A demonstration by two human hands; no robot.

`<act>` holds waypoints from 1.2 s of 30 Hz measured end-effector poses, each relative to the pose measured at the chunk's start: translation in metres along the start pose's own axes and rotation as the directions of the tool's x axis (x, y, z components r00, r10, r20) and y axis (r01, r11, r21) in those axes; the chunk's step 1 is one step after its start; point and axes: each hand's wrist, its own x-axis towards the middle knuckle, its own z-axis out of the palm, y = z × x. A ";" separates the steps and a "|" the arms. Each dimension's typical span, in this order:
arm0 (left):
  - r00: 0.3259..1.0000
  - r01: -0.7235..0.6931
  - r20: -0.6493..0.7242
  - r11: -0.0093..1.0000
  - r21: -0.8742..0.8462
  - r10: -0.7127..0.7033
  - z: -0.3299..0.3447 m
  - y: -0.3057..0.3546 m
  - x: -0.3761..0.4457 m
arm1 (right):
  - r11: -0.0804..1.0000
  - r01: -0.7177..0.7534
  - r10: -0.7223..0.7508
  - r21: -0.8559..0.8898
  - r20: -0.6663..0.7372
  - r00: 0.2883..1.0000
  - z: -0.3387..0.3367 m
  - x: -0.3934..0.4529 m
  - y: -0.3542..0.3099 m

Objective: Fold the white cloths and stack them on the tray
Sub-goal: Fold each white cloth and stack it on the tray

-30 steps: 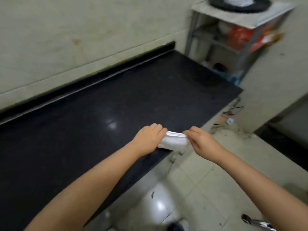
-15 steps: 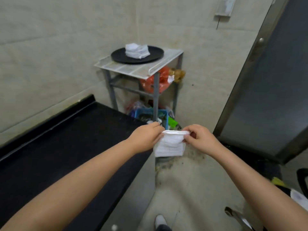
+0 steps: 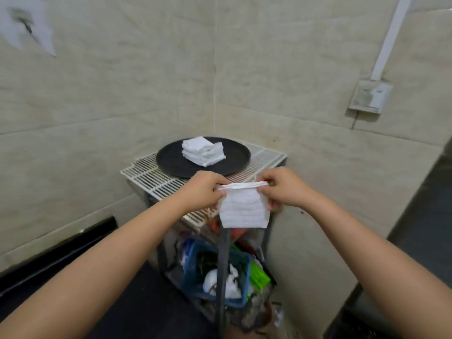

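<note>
A folded white cloth (image 3: 243, 208) hangs in the air between my hands. My left hand (image 3: 205, 189) pinches its upper left corner and my right hand (image 3: 281, 187) pinches its upper right corner. Just beyond them a round black tray (image 3: 171, 157) rests on a white wire-grid stand (image 3: 144, 176) in the corner. A stack of folded white cloths (image 3: 203, 150) lies in the middle of the tray.
Under the stand's top, a blue basket (image 3: 193, 260) holds clutter, with a green item (image 3: 259, 280) beside it. The black countertop (image 3: 137, 311) runs along the wall at lower left. A dark door (image 3: 425, 241) stands at the right, a wall box (image 3: 369, 96) above it.
I have turned from the black countertop toward the corner stand, carrying the cloth with both hands. The tray is now close and just beyond the cloth, which hangs down more.
</note>
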 end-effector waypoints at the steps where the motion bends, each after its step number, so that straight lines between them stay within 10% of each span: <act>1: 0.999 0.050 -0.002 0.999 0.006 -0.050 -0.007 -0.007 0.014 | 0.999 0.024 -0.025 0.039 0.022 0.999 -0.004 0.019 0.002; 9: 0.890 0.391 -0.169 0.899 -0.197 -0.424 -0.039 -0.049 0.114 | 0.965 0.196 -0.220 0.177 0.131 0.967 -0.025 0.188 0.012; 16: 0.574 0.570 -0.682 0.819 -0.066 -0.454 -0.047 -0.082 0.209 | 0.859 0.489 -0.491 0.153 -0.025 0.871 -0.022 0.340 0.020; 36: 0.625 0.754 -0.447 0.642 0.135 -0.640 0.044 -0.104 0.234 | 0.768 0.608 -0.631 0.199 0.395 0.667 0.041 0.409 0.119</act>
